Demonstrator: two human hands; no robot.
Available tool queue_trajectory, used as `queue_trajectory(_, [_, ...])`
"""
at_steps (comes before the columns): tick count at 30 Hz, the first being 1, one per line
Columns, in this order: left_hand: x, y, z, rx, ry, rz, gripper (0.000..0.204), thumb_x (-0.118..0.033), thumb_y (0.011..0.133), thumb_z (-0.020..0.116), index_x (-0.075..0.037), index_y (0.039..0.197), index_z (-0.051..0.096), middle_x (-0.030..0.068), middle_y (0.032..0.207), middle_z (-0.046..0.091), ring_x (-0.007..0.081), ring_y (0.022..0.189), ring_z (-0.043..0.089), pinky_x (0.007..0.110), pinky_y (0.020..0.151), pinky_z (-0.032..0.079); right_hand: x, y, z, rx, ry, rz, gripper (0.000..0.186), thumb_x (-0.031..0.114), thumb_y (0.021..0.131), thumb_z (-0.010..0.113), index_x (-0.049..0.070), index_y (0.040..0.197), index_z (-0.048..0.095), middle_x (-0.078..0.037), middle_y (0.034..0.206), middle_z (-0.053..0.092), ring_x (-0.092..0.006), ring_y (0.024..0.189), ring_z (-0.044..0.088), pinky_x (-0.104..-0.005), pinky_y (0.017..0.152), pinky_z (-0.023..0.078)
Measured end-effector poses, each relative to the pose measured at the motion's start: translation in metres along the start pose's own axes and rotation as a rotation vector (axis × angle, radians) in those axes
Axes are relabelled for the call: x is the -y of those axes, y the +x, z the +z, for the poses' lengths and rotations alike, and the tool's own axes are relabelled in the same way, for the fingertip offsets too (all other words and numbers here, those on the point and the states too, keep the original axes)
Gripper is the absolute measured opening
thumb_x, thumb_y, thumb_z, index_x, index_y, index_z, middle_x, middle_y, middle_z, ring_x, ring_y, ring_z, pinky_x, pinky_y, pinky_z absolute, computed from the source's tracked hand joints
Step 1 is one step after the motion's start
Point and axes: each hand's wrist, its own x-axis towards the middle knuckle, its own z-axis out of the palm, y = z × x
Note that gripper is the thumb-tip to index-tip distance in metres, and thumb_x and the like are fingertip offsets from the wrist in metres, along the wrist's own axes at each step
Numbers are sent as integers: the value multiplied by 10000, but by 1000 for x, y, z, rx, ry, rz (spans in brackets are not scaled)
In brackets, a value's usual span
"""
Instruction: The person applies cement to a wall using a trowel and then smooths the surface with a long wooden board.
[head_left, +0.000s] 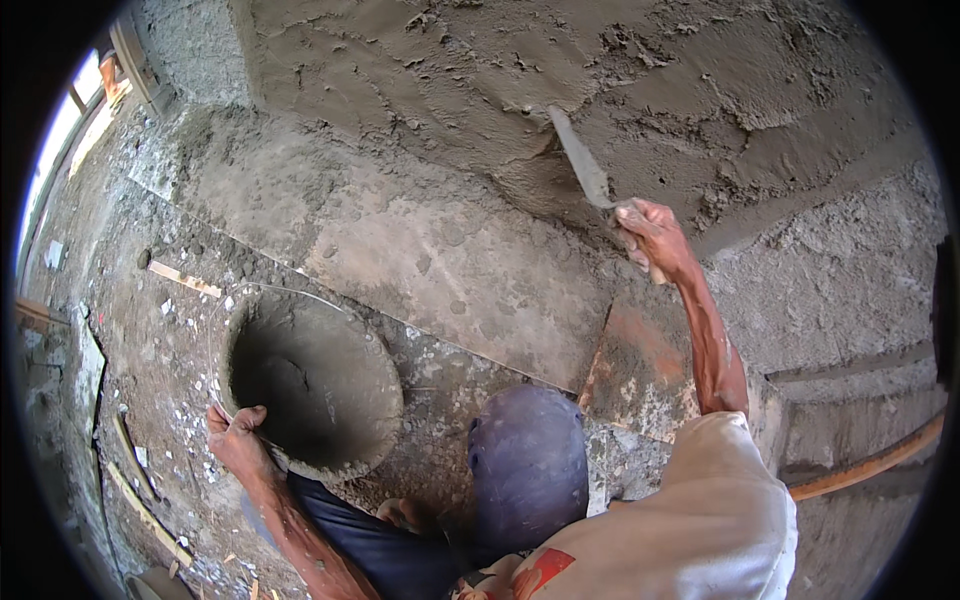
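My right hand point(652, 238) is wrapped round the handle of a trowel point(582, 162). Its long blade lies against wet grey mortar point(400, 75) spread roughly over the wall, and the tip points up and to the left. At lower left, my left hand point(238, 440) pinches the near left rim of a round bucket point(375, 410). The bucket is tilted, with its mouth turned up toward me. Grey mortar coats its inside, and the shadowed bottom is hard to make out. A thin wire handle curves round its far rim.
Mortar-spattered boards point(440, 260) lie along the wall's foot. A dusty purple rounded thing point(530, 465) sits by my legs. Wood strips point(185, 279) and pale scraps litter the floor at left. At right a curved wooden piece point(870, 458) crosses near my sleeve. Another person's leg point(109, 75) shows far left.
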Motion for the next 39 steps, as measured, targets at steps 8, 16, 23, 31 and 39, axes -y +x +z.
queue_trajectory(8, [12,7,8,13,94,27,322,123,658,583,1,954,551,66,928,621,170,771,562,282,784,488,-99,0,96,-395,-692,-331,331,334,1012,563,33,1150,557,-212,849,674,-430,704,663,-559,667,519])
queue_trajectory(16, [4,5,18,-58,114,5,369,95,628,572,-7,982,551,67,916,602,186,753,558,303,750,513,-116,79,104,-414,-946,-205,237,269,999,577,50,1087,554,-255,968,688,-473,776,692,-574,666,556])
queue_trajectory(23, [3,9,19,-86,206,48,340,79,601,573,-8,930,554,67,887,597,199,745,549,304,748,506,-52,29,30,-671,-904,-456,224,232,966,648,49,1065,565,-184,975,658,-428,780,690,-535,622,551])
queue_trajectory(31, [6,16,6,-18,44,-83,433,38,637,596,-10,1067,579,92,983,627,239,844,611,352,843,538,23,-34,-72,-607,-705,-379,310,321,996,645,40,1125,627,-141,841,648,-317,756,622,-448,705,500])
queue_trajectory(39, [-9,2,18,-88,47,-91,440,86,611,585,-2,1042,579,73,911,615,213,774,579,343,745,527,1,-69,-92,-859,-224,-535,268,303,1017,648,66,1142,654,20,776,578,-50,620,484,-242,540,430])
